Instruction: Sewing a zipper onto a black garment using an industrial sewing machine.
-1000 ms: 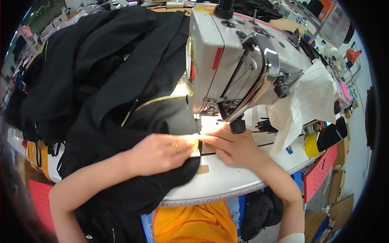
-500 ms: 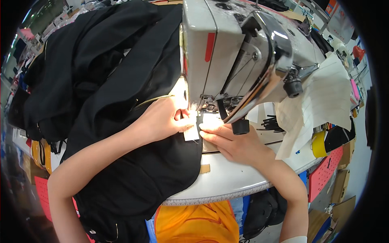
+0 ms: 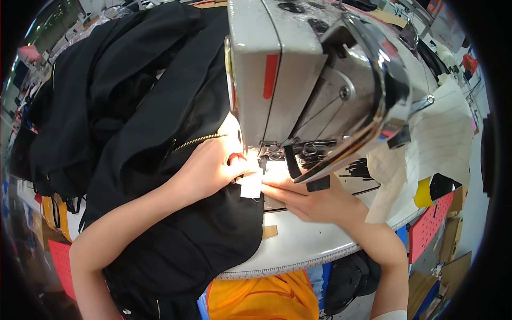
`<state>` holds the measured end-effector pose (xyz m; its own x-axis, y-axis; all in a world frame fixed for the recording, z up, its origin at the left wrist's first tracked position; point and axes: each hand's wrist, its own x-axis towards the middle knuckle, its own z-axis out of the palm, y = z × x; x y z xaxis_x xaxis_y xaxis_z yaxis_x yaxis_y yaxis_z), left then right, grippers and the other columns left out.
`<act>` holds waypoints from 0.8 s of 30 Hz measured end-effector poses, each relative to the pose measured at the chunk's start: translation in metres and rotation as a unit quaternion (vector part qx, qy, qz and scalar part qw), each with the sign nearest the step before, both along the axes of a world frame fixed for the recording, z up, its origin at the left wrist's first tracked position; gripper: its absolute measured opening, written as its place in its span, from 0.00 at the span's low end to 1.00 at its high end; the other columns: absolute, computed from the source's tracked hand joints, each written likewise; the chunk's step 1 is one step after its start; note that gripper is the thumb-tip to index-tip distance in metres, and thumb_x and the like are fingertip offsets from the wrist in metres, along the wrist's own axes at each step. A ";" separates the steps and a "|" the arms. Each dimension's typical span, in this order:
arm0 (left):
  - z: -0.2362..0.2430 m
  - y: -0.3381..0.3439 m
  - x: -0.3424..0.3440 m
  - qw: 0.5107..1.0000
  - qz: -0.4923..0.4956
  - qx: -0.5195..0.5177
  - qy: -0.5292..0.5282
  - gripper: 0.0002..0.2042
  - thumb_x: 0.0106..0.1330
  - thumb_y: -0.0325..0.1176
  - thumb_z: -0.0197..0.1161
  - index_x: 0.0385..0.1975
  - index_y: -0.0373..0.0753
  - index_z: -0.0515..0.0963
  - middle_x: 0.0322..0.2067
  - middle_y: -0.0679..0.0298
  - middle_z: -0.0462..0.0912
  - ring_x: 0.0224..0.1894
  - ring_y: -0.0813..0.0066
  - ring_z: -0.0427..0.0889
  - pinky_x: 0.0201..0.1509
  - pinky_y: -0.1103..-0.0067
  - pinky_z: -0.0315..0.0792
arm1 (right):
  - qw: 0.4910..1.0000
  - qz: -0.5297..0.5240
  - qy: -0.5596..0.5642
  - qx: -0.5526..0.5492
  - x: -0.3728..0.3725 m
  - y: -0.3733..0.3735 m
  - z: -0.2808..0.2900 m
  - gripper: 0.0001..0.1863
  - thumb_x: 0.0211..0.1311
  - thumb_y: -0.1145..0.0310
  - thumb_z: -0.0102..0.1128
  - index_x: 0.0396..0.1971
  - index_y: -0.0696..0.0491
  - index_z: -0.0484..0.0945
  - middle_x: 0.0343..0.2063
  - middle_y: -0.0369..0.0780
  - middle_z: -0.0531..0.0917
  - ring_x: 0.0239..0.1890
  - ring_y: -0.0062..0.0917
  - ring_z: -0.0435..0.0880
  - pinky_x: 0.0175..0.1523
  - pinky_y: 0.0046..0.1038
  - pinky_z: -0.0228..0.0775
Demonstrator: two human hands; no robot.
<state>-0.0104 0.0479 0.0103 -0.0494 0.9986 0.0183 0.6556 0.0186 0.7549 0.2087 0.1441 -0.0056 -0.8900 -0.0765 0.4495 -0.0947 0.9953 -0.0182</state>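
A black garment [image 3: 186, 229] with a gold zipper [image 3: 197, 142] lies under a white sewing machine's head [image 3: 253, 80]. My left hand [image 3: 210, 168] rests on the garment, thumb and fingers pinched at the upper end of a small white label [image 3: 250, 188]. The label lies near the garment's right edge, with a loose thread at its lower end. On the other side of that edge, my right hand [image 3: 314, 198] lies flat with its fingers stretched toward the label. Bright lamp glare washes out the fingertips, and the machine partly covers the right hand.
A chrome guard [image 3: 381, 106] curves over my right hand. Pale fabric pieces [image 3: 394, 170] hang at the right, near a yellow tape roll [image 3: 423, 193]. A measuring tape [image 3: 298, 265] runs along the white table's front edge. Orange cloth [image 3: 261, 298] lies below.
The view has shifted, so the machine head looks larger and closer. Both hands stay beside the label, which sits slightly lower in the picture.
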 end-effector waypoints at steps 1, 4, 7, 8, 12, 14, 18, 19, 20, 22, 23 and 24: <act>-0.001 -0.001 0.001 1.000 0.001 0.011 0.009 0.13 0.57 0.36 0.66 0.24 0.29 0.77 0.22 0.52 0.77 0.28 0.55 0.78 0.33 0.69 0.69 | 1.000 -0.001 0.000 0.001 0.001 -0.001 0.002 0.19 0.51 0.72 0.58 0.46 0.44 0.80 0.27 0.32 0.80 0.30 0.25 0.79 0.35 0.26 0.69; 0.004 -0.003 0.004 0.999 0.002 0.002 0.036 0.13 0.57 0.36 0.65 0.25 0.30 0.76 0.25 0.50 0.76 0.31 0.51 0.77 0.35 0.67 0.69 | 0.997 -0.049 -0.050 0.041 0.002 -0.002 0.007 0.19 0.50 0.72 0.57 0.45 0.45 0.80 0.30 0.33 0.80 0.32 0.24 0.79 0.38 0.26 0.70; 0.002 -0.003 0.004 0.998 -0.002 0.012 0.054 0.14 0.57 0.37 0.66 0.24 0.30 0.76 0.25 0.50 0.75 0.30 0.51 0.76 0.34 0.67 0.69 | 0.999 -0.028 -0.025 0.016 0.003 0.002 -0.002 0.18 0.49 0.72 0.57 0.43 0.47 0.80 0.33 0.34 0.81 0.34 0.25 0.78 0.39 0.26 0.71; 0.000 -0.003 0.004 0.998 -0.005 0.018 0.061 0.14 0.57 0.37 0.66 0.24 0.30 0.75 0.25 0.49 0.75 0.30 0.51 0.76 0.34 0.67 0.69 | 0.999 -0.028 -0.026 0.020 0.001 0.002 -0.007 0.17 0.49 0.72 0.57 0.42 0.48 0.80 0.34 0.34 0.80 0.35 0.25 0.78 0.40 0.26 0.70; -0.004 -0.003 0.004 0.999 0.001 0.016 0.047 0.14 0.56 0.36 0.66 0.24 0.30 0.75 0.25 0.49 0.75 0.29 0.51 0.76 0.34 0.67 0.69 | 0.995 -0.046 -0.042 0.080 -0.001 -0.003 0.003 0.16 0.50 0.72 0.57 0.42 0.50 0.79 0.34 0.34 0.80 0.36 0.26 0.79 0.43 0.26 0.70; 0.001 -0.004 0.006 0.995 0.001 -0.001 0.097 0.13 0.57 0.36 0.66 0.24 0.29 0.75 0.25 0.49 0.75 0.29 0.52 0.76 0.34 0.67 0.69 | 0.996 -0.065 -0.025 0.063 -0.002 -0.009 -0.003 0.16 0.51 0.72 0.56 0.43 0.50 0.79 0.34 0.35 0.80 0.36 0.26 0.79 0.44 0.26 0.70; -0.001 -0.007 0.007 0.999 0.023 0.017 0.036 0.13 0.54 0.35 0.67 0.30 0.31 0.75 0.28 0.54 0.78 0.33 0.56 0.78 0.36 0.70 0.72 | 0.993 -0.103 -0.020 0.053 -0.001 -0.013 -0.006 0.18 0.53 0.71 0.55 0.46 0.51 0.77 0.31 0.35 0.80 0.34 0.27 0.80 0.43 0.27 0.69; 0.003 -0.011 0.008 0.999 0.023 0.016 0.036 0.13 0.54 0.35 0.67 0.30 0.31 0.75 0.28 0.54 0.78 0.33 0.56 0.78 0.36 0.70 0.72 | 0.993 -0.102 -0.021 0.052 -0.001 -0.013 -0.006 0.18 0.53 0.71 0.55 0.46 0.51 0.77 0.31 0.35 0.80 0.34 0.27 0.80 0.43 0.27 0.69; 0.009 -0.017 0.009 0.980 -0.089 0.106 0.141 0.12 0.54 0.35 0.66 0.31 0.33 0.75 0.31 0.58 0.78 0.37 0.61 0.79 0.37 0.72 0.72 | 0.993 -0.103 -0.034 0.035 0.000 -0.013 -0.007 0.17 0.53 0.71 0.55 0.45 0.50 0.77 0.29 0.35 0.79 0.33 0.27 0.79 0.41 0.27 0.70; 0.012 -0.031 0.017 0.842 -0.247 0.306 0.368 0.11 0.52 0.34 0.60 0.35 0.39 0.75 0.35 0.69 0.76 0.44 0.74 0.76 0.42 0.79 0.71 | 0.993 -0.105 -0.046 0.017 -0.001 -0.011 -0.005 0.17 0.53 0.71 0.55 0.45 0.49 0.77 0.28 0.35 0.78 0.32 0.27 0.79 0.39 0.28 0.70; 0.014 -0.033 0.022 0.802 -0.252 0.338 0.423 0.09 0.54 0.33 0.57 0.34 0.40 0.75 0.32 0.70 0.75 0.42 0.77 0.75 0.43 0.81 0.68 | 0.994 -0.102 -0.031 0.004 -0.003 -0.010 -0.003 0.16 0.53 0.71 0.56 0.45 0.49 0.78 0.26 0.35 0.78 0.31 0.27 0.78 0.36 0.28 0.70; 0.014 -0.032 0.024 0.785 -0.259 0.338 0.450 0.08 0.53 0.33 0.57 0.32 0.40 0.76 0.31 0.70 0.74 0.41 0.77 0.74 0.41 0.81 0.68 | 0.995 -0.100 -0.017 -0.008 -0.003 -0.010 -0.002 0.16 0.53 0.71 0.56 0.44 0.48 0.78 0.24 0.35 0.77 0.30 0.27 0.78 0.33 0.28 0.70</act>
